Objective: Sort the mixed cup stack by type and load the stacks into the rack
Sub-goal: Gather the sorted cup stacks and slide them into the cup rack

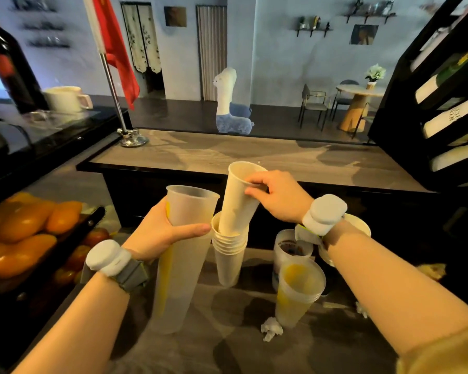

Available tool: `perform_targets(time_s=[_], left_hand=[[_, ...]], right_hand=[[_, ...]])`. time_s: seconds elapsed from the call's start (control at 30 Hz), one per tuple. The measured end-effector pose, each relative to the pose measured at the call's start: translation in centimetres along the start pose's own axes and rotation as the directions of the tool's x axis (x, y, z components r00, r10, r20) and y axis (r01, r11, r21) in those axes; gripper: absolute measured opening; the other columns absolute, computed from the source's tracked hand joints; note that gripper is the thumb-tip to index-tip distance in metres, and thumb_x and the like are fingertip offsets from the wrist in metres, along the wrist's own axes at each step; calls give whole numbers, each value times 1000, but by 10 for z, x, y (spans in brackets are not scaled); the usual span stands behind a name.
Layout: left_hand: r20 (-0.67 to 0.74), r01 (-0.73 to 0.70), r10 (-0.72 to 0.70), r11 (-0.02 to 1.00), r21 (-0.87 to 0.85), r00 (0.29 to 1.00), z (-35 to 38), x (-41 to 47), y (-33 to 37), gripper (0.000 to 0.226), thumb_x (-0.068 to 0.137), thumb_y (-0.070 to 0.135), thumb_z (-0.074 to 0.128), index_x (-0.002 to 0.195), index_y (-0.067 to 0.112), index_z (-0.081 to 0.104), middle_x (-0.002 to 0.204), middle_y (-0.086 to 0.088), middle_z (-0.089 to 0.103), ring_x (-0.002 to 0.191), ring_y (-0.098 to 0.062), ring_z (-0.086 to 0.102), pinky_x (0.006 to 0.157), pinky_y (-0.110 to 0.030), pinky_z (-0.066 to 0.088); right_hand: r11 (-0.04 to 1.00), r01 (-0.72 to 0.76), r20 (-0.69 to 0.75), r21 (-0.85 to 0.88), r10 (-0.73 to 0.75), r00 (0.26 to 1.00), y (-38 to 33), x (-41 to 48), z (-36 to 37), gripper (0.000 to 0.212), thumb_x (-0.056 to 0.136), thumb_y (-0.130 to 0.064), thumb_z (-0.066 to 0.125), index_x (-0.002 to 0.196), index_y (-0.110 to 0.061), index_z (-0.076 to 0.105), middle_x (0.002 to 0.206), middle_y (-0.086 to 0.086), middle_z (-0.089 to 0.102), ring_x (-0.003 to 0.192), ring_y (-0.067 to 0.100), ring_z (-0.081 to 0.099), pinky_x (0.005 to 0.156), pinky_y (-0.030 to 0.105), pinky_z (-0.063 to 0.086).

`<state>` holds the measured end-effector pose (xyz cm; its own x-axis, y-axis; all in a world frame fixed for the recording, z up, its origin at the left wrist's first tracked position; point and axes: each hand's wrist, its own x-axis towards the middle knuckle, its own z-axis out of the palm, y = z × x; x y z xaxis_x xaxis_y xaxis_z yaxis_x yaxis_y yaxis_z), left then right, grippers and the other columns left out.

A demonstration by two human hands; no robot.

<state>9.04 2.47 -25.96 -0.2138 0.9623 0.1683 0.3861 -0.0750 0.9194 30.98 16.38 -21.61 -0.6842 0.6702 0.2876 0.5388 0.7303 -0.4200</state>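
My left hand grips a tall stack of frosted plastic cups near its top; the stack leans on the counter. My right hand pinches the rim of a cream paper cup, which is tilted with its base inside the top of a short stack of paper cups standing between my hands. A smaller stack of frosted cups with yellow print stands to the right. At the far right, a black rack holds white cup stacks lying in its slots.
A printed cup stands behind the yellow-print stack, and another cup peeks out behind my right wrist. Crumpled paper lies on the counter. A tray of oranges and apples sits left. A flag stand is on the raised bar.
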Motion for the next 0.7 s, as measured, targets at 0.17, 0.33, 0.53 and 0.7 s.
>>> perform_targets(time_s=[0.17,0.33,0.53,0.7], left_hand=[[5,-17,17,1000,3,1000,-3,-5,2,102,34,72,80,121,23,55,104,4,69,96,-10,68,82,-32,57],[32,-34,35,999,-37,999,2,-4,3,92,40,63,85,120,25,56,104,4,71,96,-10,69,82,-32,58],[143,-71,90,988,-136,986,21,-1,17,65,57,41,83,116,35,56,104,7,71,99,-12,69,76,-25,57],[192,-59,129,941,-332,973,44,15,35,90,55,52,86,128,12,51,109,-10,70,99,-25,68,78,-33,55]], right_hand=[[993,-66,242,-96,88,966,-2,3,33,23,96,-34,52,106,-23,69,105,1,70,103,26,58,95,51,43],[997,-21,248,70,3,969,-9,-3,35,53,80,-34,75,130,-30,57,126,-8,62,119,10,54,101,27,42],[917,7,254,400,-119,960,-31,-23,0,91,63,-27,90,140,-38,40,137,-22,48,126,-10,41,96,9,37],[866,5,199,500,-121,973,-31,-42,-22,81,67,-19,87,136,-33,47,136,-16,51,128,4,48,106,39,46]])
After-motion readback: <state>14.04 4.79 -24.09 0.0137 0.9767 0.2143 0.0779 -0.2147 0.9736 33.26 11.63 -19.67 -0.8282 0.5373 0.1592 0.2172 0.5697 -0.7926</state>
